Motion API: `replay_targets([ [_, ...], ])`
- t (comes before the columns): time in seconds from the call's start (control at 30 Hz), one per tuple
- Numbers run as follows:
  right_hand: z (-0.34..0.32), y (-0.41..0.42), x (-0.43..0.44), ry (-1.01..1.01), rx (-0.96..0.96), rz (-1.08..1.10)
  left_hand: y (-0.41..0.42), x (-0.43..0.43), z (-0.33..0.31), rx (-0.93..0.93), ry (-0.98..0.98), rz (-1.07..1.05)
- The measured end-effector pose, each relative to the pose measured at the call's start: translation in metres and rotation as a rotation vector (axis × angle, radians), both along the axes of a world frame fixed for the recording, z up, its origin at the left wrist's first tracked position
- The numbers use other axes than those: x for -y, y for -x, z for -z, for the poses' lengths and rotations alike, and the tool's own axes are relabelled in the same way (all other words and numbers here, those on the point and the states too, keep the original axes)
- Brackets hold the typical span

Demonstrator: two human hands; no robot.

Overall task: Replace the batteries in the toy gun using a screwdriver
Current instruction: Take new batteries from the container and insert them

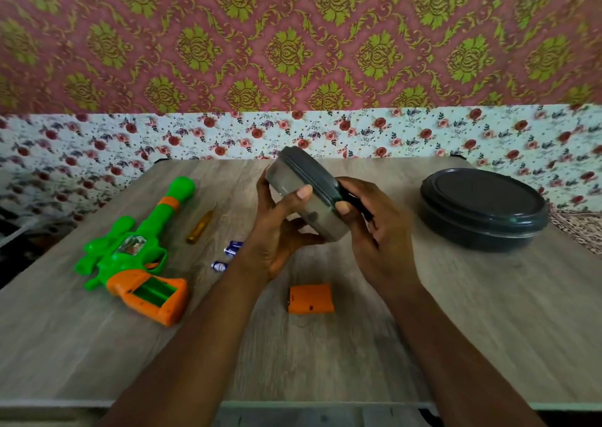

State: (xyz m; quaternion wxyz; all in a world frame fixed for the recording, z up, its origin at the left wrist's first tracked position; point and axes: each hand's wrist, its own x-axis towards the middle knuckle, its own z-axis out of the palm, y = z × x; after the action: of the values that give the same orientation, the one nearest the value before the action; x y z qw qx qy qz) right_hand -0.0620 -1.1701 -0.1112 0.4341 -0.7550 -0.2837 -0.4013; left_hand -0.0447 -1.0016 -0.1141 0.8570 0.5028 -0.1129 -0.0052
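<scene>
My left hand (280,231) grips the small tub (309,205), tilted over the table's middle; my right hand (374,231) pinches its lid (312,172). The toy gun (130,250) lies left, compartment open, cover (311,299) off. Probably fetching fresh cells: next, peel the lid free

On table (456,312): toy gun (130,254) far L, screwdriver (199,226) & batteries (233,247) just R of it, battery cover (311,299) front-ctr, small tub (321,215) up above ctr, big tub (482,208) back R.
</scene>
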Motion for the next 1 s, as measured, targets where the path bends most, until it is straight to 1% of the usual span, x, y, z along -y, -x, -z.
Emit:
replay_targets([
  [0.13,0.000,0.003,-0.001,-0.014,-0.018,-0.031,0.003,-0.003,-0.003,0.014,-0.044,-0.025],
  [0.4,0.000,0.006,0.002,0.020,-0.021,-0.095,0.004,-0.009,-0.008,0.009,-0.110,-0.035],
  [0.5,-0.001,0.007,0.002,0.067,-0.010,-0.084,0.003,-0.012,-0.007,-0.003,-0.124,-0.041],
  [0.63,0.001,0.005,0.004,0.118,0.055,-0.071,0.003,-0.013,-0.007,-0.001,-0.154,-0.053],
  [0.77,0.004,0.003,0.009,0.109,0.064,-0.047,0.003,-0.015,-0.008,0.006,-0.178,-0.058],
  [0.83,0.005,0.006,0.011,0.062,0.045,-0.030,0.003,-0.017,-0.007,0.010,-0.196,-0.042],
  [0.93,0.003,0.011,0.012,-0.002,-0.063,-0.063,0.003,-0.017,-0.006,0.018,-0.225,-0.004],
  [1.0,0.000,0.012,0.013,0.010,-0.094,-0.073,0.002,-0.016,-0.005,0.031,-0.240,0.014],
])
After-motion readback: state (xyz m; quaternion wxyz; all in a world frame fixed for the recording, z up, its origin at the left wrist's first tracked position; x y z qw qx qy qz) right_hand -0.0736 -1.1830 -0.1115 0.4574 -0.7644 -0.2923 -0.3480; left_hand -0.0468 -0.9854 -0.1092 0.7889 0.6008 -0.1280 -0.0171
